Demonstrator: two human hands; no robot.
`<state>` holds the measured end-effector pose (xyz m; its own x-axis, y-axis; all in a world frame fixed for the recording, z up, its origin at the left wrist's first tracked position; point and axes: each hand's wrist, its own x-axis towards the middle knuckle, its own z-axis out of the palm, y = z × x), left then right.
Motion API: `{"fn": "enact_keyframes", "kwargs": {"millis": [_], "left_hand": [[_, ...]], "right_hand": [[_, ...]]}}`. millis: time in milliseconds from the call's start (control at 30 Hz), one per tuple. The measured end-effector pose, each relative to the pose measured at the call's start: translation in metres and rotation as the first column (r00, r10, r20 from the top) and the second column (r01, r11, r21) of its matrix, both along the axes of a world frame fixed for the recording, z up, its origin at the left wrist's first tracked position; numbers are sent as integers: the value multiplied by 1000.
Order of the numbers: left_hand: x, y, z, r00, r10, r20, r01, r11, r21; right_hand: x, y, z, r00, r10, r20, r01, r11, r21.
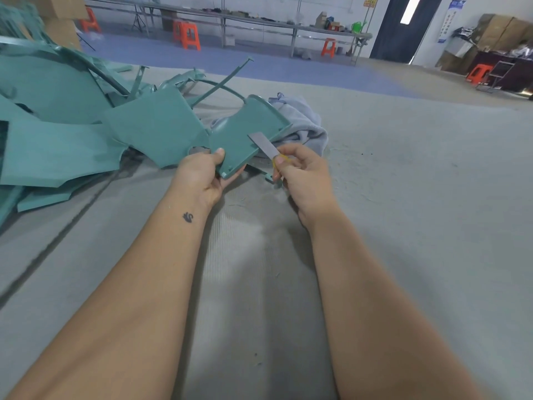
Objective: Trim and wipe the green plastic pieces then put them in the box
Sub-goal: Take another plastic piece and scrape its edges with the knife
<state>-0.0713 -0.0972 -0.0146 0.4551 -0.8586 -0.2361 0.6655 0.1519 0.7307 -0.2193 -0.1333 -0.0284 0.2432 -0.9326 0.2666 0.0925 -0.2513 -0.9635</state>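
A teal-green flat plastic piece with a curved rim (245, 131) is showing at the frame's centre, matching the teal-green heap of plastic panels (57, 134) filling the left. A dull grey flat blade (264, 145) with a yellow handle end (284, 160) is crossing it. A pale lavender-grey crumpled cloth (305, 122) is lying behind. The pale grey felt-like tabletop (418, 226) is spreading below. Bright orange plastic stools (189, 34) are standing on the blue floor (259, 62) along the top.
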Motion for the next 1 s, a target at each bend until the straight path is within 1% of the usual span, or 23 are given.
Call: {"fn": "enact_keyframes", "kwargs": {"millis": [67, 167, 233, 300, 567, 633, 733, 800, 867, 900, 1000], "left_hand": [[-2, 0, 0, 1000, 0, -6, 0, 1000, -12], [-5, 2, 0, 1000, -26, 15, 26, 999, -25], [-6, 3, 1, 997, -45, 57, 46, 999, -18], [-6, 3, 1, 994, -56, 92, 57, 998, -11], [-3, 3, 1, 997, -56, 58, 57, 998, -12], [-4, 3, 1, 998, -50, 44, 51, 999, -17], [-4, 1, 0, 999, -34, 42, 36, 999, -27], [-3, 1, -1, 999, -31, 43, 33, 999, -38], [-2, 1, -2, 999, -32, 40, 34, 998, -51], [-2, 1, -2, 999, -33, 37, 35, 998, -57], [-2, 1, -3, 998, -33, 50, 36, 997, -67]], "right_hand": [[-1, 0, 2, 999, 5, 54, -6, 1000, 29], [-3, -4, 4, 974, -96, 206, 75, 991, 108], [-4, -6, 4, 967, -165, 192, 143, 982, 122], [-4, -7, 3, 972, -181, 153, 163, 979, 119], [-5, -7, 3, 969, -128, 212, 97, 984, 151], [-4, -7, 2, 983, -88, 161, 69, 990, 122], [0, -3, -1, 1000, -12, -26, 13, 1000, 12], [3, -1, -2, 997, 36, -62, -36, 999, -7], [3, 1, -1, 995, 82, -59, -82, 997, 0], [2, 1, 0, 998, 61, -31, -61, 998, 13], [-4, -7, 1, 983, -147, 109, 138, 987, 85]]}}
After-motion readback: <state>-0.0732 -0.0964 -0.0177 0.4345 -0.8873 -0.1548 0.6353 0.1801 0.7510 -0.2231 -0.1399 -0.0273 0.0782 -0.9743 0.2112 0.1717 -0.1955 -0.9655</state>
